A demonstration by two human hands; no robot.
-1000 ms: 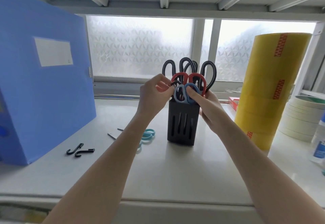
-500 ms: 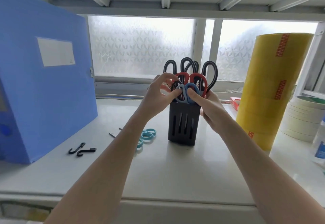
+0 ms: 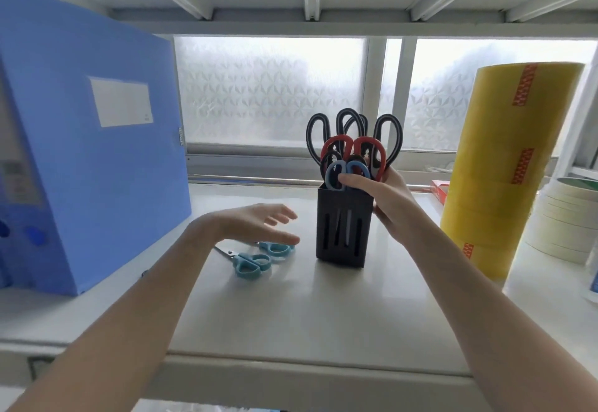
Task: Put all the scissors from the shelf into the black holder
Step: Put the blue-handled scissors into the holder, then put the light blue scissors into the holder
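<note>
The black holder (image 3: 343,233) stands upright on the white shelf (image 3: 291,314), with several scissors in it: black-handled ones (image 3: 315,130) at the back, a red-handled pair (image 3: 372,149) and a blue-handled pair (image 3: 333,175) in front. My right hand (image 3: 385,198) grips the holder's right side, thumb on the blue handles. Two light-blue scissors (image 3: 255,261) lie flat on the shelf left of the holder. Just above them hovers my left hand (image 3: 255,224), fingers spread, holding nothing.
A big blue file box (image 3: 90,152) stands at the left. A tall yellow tape stack (image 3: 504,165) and a pile of cream tape rolls (image 3: 563,217) stand at the right, with a red box (image 3: 440,190) behind. A frosted window closes the back.
My left hand has let go of the scissor handles in the holder and dropped down and left, over the light-blue scissors. My right hand has stayed on the holder.
</note>
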